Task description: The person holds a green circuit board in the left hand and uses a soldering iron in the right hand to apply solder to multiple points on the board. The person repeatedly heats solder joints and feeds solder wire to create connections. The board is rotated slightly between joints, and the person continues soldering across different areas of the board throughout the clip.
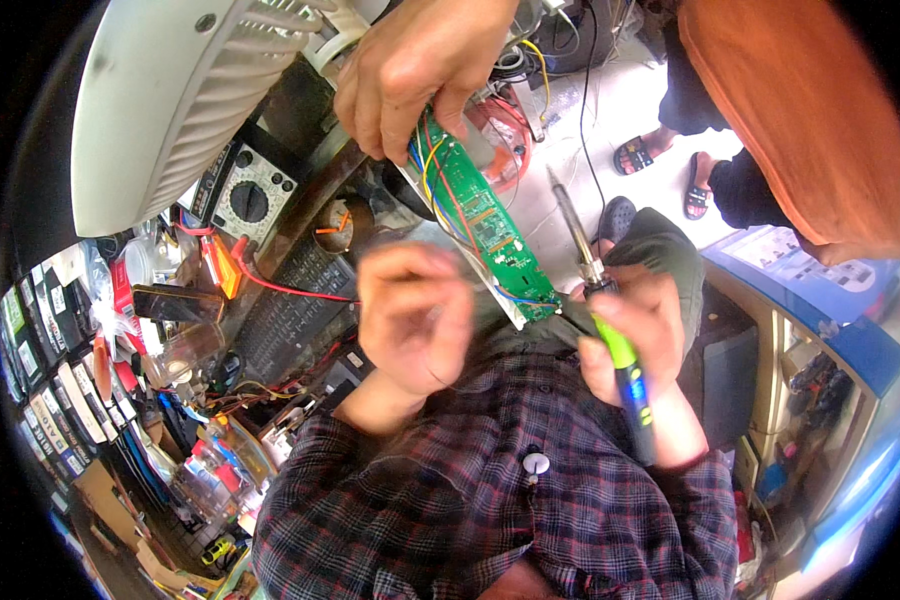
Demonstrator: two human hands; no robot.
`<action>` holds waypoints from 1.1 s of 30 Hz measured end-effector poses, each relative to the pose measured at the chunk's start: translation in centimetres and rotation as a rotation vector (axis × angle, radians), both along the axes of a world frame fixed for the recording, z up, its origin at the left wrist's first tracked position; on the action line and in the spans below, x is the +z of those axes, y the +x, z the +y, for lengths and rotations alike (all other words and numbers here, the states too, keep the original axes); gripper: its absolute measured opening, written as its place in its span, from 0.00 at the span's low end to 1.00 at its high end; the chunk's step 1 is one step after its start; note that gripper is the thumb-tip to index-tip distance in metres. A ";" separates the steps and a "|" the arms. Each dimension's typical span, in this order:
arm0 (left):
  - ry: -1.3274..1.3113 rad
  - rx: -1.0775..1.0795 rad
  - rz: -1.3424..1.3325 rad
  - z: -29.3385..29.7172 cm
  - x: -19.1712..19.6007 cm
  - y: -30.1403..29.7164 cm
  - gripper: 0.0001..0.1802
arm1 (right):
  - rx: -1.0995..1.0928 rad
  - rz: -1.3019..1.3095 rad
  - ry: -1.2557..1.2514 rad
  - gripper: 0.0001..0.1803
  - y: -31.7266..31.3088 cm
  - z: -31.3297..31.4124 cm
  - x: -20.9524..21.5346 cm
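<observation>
Bent right fingers (642, 310) around soldering iron (616, 342)

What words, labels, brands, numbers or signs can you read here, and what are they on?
Boxes at far left: printed labels, not copied here.
Multimeter: dial markings too small to read.
Soldering iron: blue-lit display, unreadable.
Circuit board: any markings too small.
Blue box at right: any print too small.

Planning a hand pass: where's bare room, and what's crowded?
Over pale floor, the gap between the green circuit board and the soldering iron. Crowded: leftward, around multimeter, keyboard, red lead, phone; the board's far end, under another person's hand; its left side, by the left hand.
</observation>
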State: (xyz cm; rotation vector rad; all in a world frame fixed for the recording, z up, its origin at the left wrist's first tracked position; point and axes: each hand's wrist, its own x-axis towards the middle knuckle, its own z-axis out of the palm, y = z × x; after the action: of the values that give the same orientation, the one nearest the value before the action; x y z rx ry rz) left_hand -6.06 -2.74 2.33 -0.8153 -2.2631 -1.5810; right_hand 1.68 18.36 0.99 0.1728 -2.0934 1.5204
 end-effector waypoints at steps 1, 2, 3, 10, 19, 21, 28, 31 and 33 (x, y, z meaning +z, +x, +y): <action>0.032 0.070 0.009 0.1 0.1 -0.5 0.06 | -0.014 -0.016 -0.100 0.22 0.0 -0.2 -0.4; 0.025 0.098 0.049 0.2 0.3 -1.1 0.05 | 0.002 -0.001 -0.169 0.25 -0.5 -0.5 -1.1; 0.017 0.125 0.087 0.3 0.4 -1.7 0.05 | -0.024 -0.068 -0.346 0.25 -0.5 -1.2 -1.0; -0.111 0.115 0.135 0.3 0.4 -3.4 0.05 | -0.048 -0.119 -0.383 0.21 -1.1 -2.4 -0.8; -0.040 0.124 0.029 0.8 0.2 -3.6 0.06 | 0.079 -0.026 -0.261 0.20 -0.3 -3.4 -0.8; -0.026 0.117 0.018 0.9 0.2 -3.6 0.06 | 0.092 -0.021 -0.200 0.21 -0.2 -3.2 -0.3; -0.021 0.112 0.013 1.1 0.2 -3.8 0.05 | 0.171 0.012 -0.134 0.20 -0.4 -2.9 0.1; -0.007 0.106 0.007 1.1 0.2 -3.8 0.05 | 0.163 0.018 -0.120 0.20 -0.6 -2.9 0.5; 0.002 0.101 0.006 1.1 0.1 -3.9 0.05 | 0.153 0.020 -0.107 0.20 -0.7 -3.0 0.5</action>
State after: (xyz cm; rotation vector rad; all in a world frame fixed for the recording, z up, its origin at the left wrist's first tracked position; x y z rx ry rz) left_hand -9.92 -1.62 2.42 -0.6932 -2.2600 -1.5337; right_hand 0.97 15.35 1.47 0.3142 -2.0165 1.7080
